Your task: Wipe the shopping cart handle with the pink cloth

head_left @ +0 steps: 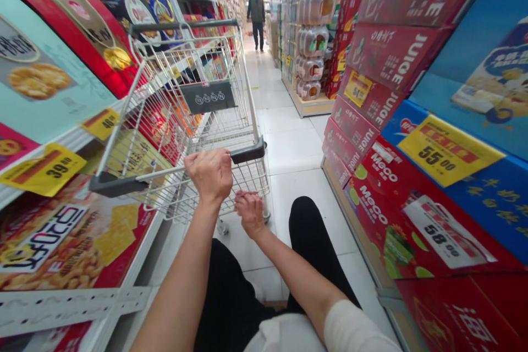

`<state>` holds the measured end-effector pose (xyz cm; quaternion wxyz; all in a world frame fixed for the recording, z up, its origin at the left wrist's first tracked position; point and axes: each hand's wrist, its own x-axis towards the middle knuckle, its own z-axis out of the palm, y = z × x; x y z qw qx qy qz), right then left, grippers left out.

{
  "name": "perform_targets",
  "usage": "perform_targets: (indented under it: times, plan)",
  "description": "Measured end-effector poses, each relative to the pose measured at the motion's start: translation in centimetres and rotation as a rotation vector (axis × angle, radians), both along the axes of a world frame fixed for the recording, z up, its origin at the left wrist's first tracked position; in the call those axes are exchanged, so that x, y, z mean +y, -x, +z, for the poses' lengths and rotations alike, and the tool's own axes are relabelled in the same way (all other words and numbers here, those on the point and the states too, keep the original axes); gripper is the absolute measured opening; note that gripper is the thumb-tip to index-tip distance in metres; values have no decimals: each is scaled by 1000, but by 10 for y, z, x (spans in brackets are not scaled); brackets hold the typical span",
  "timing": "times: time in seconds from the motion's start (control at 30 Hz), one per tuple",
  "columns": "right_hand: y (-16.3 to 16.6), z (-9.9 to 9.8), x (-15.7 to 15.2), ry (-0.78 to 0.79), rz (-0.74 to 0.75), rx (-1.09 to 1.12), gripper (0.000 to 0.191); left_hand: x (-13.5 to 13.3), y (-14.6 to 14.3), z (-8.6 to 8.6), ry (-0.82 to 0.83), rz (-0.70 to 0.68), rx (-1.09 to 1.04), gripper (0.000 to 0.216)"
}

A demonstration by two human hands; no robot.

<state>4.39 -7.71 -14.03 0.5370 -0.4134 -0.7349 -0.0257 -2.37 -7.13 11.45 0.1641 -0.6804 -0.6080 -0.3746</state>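
Observation:
A wire shopping cart [247, 121] stands in a supermarket aisle right in front of me, and its basket looks empty. My left hand [210, 173] is closed over the cart's handle bar [140, 176], near its grey right end. Just below it, my right hand [249, 212] has its fingers curled into the wire grid at the back of the basket. A grey flap [208, 96] with small icons hangs inside the cart. My legs in black trousers [313, 242] show under my arms.
Shelves of boxed biscuits with yellow price tags [45, 168] press close on the left. Stacked red juice and Meco cartons [379, 165] line the right. The white tiled aisle [289, 143] runs ahead past a pallet of bottles [313, 38]. A person [256, 14] walks far ahead.

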Motion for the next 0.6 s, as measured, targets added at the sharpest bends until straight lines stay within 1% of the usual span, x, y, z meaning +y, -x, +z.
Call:
perform_targets:
  times: [0.07, 0.13, 0.23, 0.27, 0.33, 0.4, 0.5, 0.53, 0.6]
  plan:
    - [-1, 2, 2, -48, 100, -132, 17, -2, 1, 1, 5, 2, 12, 62]
    - [-14, 2, 9, -101, 101, -162, 18, -4, 2, 1, 5, 5, 28, 62]
    - [-40, -1, 17, -114, -18, -21, 21, -3, 2, 0, 4, 5, 52, 63]
    - [-45, 0, 17, -92, -47, 40, 22, -3, 1, 0, 3, 5, 58, 63]
    - [-48, 7, 14, -22, -53, 153, 22, -2, -2, 0, 3, 6, 63, 63]
    - [-44, 21, 7, 45, -13, 274, 23, -3, -6, 0, 21, -5, 73, 62]
    - [-35, 55, -2, 85, 52, 522, 24, -8, -9, 1, 54, -26, 95, 55]
    - [-35, 68, -4, 109, 62, 611, 27, -10, -10, 1, 58, -31, 102, 54]
    - [-37, 93, -6, 209, 102, 769, 39, -16, -8, 1, 58, -59, 113, 55]
